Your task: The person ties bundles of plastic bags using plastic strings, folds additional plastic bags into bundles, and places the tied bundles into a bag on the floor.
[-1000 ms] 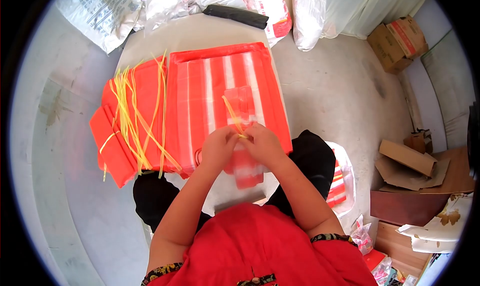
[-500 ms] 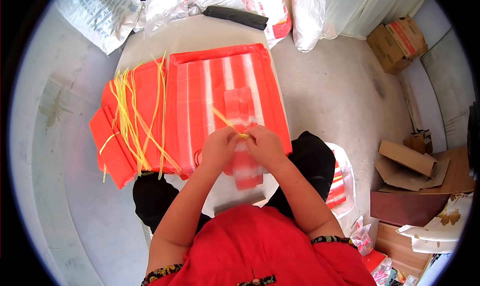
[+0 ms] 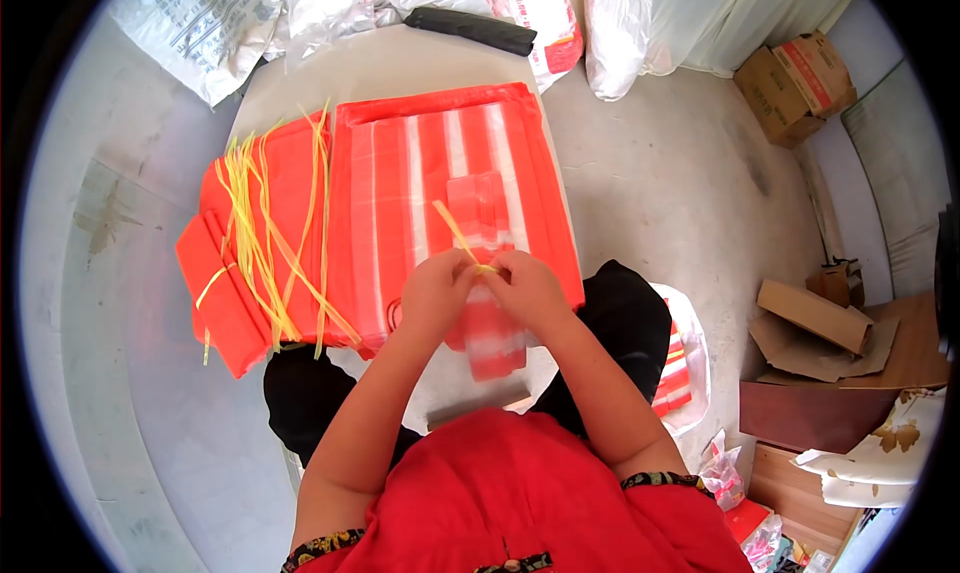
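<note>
Centrally, just above the folded striped bundle (image 3: 495, 348), a yellow tie (image 3: 453, 226) was held between two bare hands. By the left hand (image 3: 437, 291), set toward 9 o'clock of the pair, the tie was pinched with thumb and fingers drawn together, and its loose end was left pointing up toward 11 o'clock. By the right hand (image 3: 527, 291), toward 3 o'clock, the tie was gripped close by, also with thumb and fingers closed, so that the two sets of fingertips were brought near each other over the bundle's middle. The exact crossing of the tie was partly hidden by the fingers. The bundle was laid lengthwise from 12 to 6 o'clock, its far part resting on a wide striped stack (image 3: 395, 193) and its near end reaching past the stack's edge toward the red shirt (image 3: 500, 483). At 10 o'clock a plain red stack (image 3: 290, 158) was covered in part by loose yellow strands (image 3: 247, 235), and at 9 o'clock a red bundle (image 3: 235, 323) was seen bound with a strand of the same yellow. Toward 12 o'clock, a black roll (image 3: 470, 31) was seen at the far end of the table (image 3: 380, 68), beside white plastic bags (image 3: 535, 13). A cardboard box (image 3: 795, 88) was placed on the floor (image 3: 650, 193) at 2 o'clock. Near 4 o'clock, beside the black trousers (image 3: 625, 318), striped bundles (image 3: 673, 383) were held in a white bag (image 3: 697, 338).
</note>
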Action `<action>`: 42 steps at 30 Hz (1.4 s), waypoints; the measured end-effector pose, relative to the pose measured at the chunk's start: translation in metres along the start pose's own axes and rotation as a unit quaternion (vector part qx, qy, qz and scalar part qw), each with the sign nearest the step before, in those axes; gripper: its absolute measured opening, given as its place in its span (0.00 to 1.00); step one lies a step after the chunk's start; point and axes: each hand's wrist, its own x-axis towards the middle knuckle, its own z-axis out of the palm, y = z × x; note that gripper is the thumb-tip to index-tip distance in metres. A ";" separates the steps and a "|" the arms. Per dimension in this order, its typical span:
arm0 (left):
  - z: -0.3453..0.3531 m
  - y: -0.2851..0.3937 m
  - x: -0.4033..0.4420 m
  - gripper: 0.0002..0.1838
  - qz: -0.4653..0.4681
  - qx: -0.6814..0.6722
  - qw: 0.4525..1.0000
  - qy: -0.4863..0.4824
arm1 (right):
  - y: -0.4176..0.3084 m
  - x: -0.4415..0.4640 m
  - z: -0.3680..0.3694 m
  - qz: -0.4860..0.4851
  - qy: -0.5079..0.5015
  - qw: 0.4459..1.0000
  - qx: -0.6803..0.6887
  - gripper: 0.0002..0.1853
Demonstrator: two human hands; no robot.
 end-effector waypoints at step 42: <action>0.029 -0.030 -0.121 0.18 -0.289 -0.608 0.738 -0.055 | 0.058 -0.127 0.032 -0.076 -0.150 0.952 0.256 0.39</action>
